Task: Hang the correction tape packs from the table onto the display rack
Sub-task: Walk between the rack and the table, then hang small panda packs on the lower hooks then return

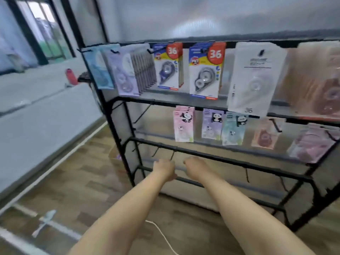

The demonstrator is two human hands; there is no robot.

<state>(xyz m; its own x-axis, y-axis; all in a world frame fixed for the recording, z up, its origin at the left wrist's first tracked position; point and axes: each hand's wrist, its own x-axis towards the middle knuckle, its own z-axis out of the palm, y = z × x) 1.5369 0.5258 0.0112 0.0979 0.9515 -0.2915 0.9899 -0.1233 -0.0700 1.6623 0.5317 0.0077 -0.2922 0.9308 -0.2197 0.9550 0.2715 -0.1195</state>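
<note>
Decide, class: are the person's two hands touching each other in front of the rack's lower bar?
Apart. The head view shows a strip of the rack between the left hand and the right hand.

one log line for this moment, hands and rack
left hand: curled, empty | right hand: curled, empty | both near third rail of display rack | upper two rows stocked

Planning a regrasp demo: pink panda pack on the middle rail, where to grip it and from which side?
Pinch the pink panda pack at its free lower edge, coming from the front. It hangs flat, facing outward from the display rack; its top sits at the rail and a purple pack hangs beside it.
</note>
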